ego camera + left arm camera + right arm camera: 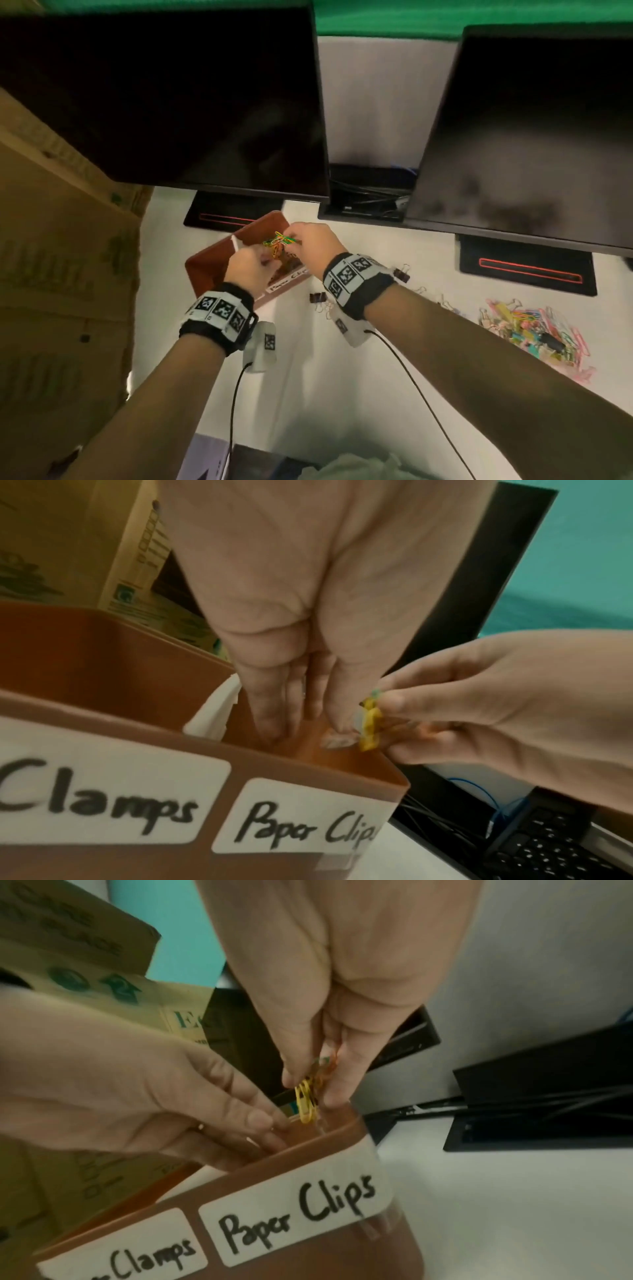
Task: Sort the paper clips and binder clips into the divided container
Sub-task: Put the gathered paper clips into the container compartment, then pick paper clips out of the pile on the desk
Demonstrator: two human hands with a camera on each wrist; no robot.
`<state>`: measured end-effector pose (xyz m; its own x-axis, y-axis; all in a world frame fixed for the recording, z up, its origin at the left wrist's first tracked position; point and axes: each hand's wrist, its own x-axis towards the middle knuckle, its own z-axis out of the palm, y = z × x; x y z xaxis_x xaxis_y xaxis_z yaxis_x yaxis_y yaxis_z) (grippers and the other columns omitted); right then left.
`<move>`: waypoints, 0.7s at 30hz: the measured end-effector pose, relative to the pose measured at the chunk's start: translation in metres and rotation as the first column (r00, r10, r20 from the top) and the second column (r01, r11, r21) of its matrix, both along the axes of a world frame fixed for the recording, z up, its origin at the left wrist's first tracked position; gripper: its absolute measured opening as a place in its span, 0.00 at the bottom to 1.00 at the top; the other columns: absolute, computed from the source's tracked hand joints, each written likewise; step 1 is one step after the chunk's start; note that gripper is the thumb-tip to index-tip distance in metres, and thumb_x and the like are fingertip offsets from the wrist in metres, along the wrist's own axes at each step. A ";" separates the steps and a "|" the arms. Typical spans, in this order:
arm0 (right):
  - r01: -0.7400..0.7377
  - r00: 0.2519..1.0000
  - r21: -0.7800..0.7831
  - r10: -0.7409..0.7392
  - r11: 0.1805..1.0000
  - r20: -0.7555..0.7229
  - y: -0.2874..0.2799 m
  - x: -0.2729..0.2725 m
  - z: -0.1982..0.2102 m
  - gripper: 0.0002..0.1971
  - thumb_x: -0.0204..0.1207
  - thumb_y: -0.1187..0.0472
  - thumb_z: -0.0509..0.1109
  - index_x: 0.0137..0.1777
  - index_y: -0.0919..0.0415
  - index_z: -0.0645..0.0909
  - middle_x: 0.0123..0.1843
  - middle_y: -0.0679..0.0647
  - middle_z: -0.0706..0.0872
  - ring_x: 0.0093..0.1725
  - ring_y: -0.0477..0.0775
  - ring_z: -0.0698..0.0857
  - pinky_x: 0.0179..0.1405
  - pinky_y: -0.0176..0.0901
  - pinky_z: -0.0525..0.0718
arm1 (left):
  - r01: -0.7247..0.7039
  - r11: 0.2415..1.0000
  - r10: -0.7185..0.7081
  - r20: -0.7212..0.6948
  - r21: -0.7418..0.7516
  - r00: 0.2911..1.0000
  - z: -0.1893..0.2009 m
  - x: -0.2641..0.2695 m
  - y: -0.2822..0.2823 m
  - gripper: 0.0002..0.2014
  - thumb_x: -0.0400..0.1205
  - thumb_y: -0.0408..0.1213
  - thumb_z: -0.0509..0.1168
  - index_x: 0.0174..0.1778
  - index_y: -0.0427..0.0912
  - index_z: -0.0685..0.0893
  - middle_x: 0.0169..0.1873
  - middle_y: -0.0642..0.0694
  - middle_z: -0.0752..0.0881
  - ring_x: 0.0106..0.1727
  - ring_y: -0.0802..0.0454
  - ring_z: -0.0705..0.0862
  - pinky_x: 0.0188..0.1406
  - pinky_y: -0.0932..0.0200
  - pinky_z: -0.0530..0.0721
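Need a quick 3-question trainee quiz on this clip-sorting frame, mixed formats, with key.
1. True or false: the right hand pinches a bunch of paper clips over the container.
2. Multiple choice: which label fronts the compartment under those clips? A) Clamps B) Paper Clips C) Pins
3. Fill in: the unsorted pile lies on the desk to the person's ____.

Key: 1 true; 2 B; 3 right. The left hand reaches into the same compartment; whether it holds anything cannot be told.
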<state>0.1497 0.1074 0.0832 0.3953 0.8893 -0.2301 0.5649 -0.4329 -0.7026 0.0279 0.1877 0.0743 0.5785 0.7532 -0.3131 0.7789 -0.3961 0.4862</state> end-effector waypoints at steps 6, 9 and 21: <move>0.006 0.997 0.067 0.000 0.998 -0.078 -0.006 -0.009 -0.011 0.19 0.81 0.56 0.63 0.71 0.55 0.73 0.65 0.55 0.82 0.62 0.52 0.82 0.65 0.46 0.80 | 0.157 0.987 -0.160 0.167 0.029 0.973 0.006 -0.009 -0.011 0.16 0.81 0.36 0.63 0.66 0.42 0.79 0.61 0.44 0.84 0.61 0.49 0.81 0.64 0.50 0.80; -0.015 0.999 0.143 0.021 0.990 -0.038 -0.055 0.005 -0.008 0.13 0.81 0.56 0.63 0.63 0.55 0.79 0.59 0.52 0.83 0.56 0.47 0.82 0.59 0.39 0.80 | 0.290 0.956 -0.274 0.243 -0.032 0.931 0.002 -0.004 -0.029 0.12 0.81 0.37 0.64 0.60 0.44 0.82 0.57 0.48 0.84 0.59 0.53 0.81 0.61 0.57 0.78; 0.327 0.939 -0.309 -0.269 0.893 0.216 -0.357 0.081 -0.045 0.12 0.76 0.50 0.68 0.56 0.52 0.81 0.50 0.49 0.85 0.49 0.53 0.83 0.44 0.37 0.75 | 0.680 0.711 -0.619 0.299 -0.180 0.726 -0.031 0.083 -0.206 0.12 0.79 0.36 0.66 0.58 0.47 0.81 0.50 0.51 0.82 0.45 0.60 0.82 0.44 0.63 0.79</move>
